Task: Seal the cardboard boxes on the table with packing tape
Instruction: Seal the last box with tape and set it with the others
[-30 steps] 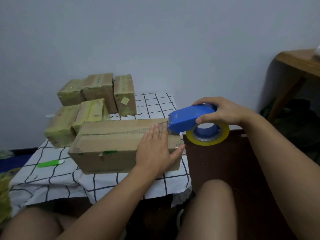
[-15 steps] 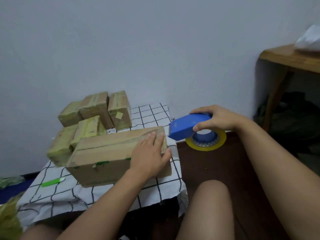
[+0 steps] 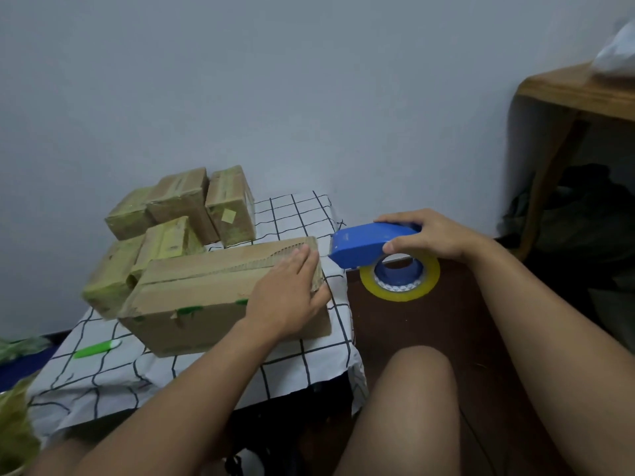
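A long brown cardboard box lies on the low table covered with a checked cloth. My left hand lies flat on the box's right end, fingers spread over the top edge. My right hand grips a blue tape dispenser carrying a yellowish tape roll. The dispenser hangs in the air just right of the box's end, a small gap apart from it. Several smaller boxes wrapped in tape are stacked behind the long box.
A green pen-like tool lies on the cloth at the front left. A wooden table stands at the right with dark bags under it. My bare knee is below the dispenser. The wall is close behind.
The dispenser has come off the box's right end and now sits a little to the right of it. The camera has tilted, and my left hand stays on the box.
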`<control>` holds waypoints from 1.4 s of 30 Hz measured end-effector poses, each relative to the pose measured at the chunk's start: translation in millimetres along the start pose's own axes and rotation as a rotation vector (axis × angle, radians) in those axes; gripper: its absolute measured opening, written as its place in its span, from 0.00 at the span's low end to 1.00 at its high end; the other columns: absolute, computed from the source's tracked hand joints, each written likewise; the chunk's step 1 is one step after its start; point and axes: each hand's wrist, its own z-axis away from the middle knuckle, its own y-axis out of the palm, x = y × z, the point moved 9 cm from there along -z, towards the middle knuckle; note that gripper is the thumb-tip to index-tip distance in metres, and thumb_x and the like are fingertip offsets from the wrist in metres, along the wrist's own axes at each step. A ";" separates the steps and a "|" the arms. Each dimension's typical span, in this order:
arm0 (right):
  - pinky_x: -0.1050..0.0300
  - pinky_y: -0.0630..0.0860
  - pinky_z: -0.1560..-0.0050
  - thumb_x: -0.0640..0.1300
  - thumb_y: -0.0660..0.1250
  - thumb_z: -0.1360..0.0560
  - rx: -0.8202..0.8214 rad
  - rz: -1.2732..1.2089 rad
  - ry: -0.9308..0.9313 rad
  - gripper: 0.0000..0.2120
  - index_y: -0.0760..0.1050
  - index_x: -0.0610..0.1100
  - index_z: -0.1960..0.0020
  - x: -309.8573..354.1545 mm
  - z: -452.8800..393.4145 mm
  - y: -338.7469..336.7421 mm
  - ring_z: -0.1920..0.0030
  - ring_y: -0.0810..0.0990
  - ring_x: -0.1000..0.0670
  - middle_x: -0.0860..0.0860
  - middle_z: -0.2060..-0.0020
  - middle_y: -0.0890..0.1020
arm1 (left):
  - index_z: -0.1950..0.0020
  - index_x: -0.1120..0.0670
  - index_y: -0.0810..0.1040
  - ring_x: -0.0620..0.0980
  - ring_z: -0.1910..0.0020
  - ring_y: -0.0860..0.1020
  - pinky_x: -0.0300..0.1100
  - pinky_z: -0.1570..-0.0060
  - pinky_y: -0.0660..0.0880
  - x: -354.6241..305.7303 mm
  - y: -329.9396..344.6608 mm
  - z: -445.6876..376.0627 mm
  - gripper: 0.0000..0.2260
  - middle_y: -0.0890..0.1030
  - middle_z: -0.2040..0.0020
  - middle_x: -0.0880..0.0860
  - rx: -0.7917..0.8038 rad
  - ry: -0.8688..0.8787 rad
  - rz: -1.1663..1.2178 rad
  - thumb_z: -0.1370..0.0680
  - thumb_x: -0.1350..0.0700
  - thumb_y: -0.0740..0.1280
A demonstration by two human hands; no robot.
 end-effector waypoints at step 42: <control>0.51 0.75 0.46 0.61 0.72 0.31 -0.302 0.342 0.271 0.35 0.70 0.51 0.27 -6.2 -5.0 34.2 0.40 0.76 0.46 0.49 0.34 0.76 | 0.31 0.46 0.68 0.54 0.42 0.68 0.47 0.43 0.67 -22.5 -11.4 -24.5 0.36 0.65 0.25 0.46 0.222 0.429 -0.446 0.30 0.24 0.55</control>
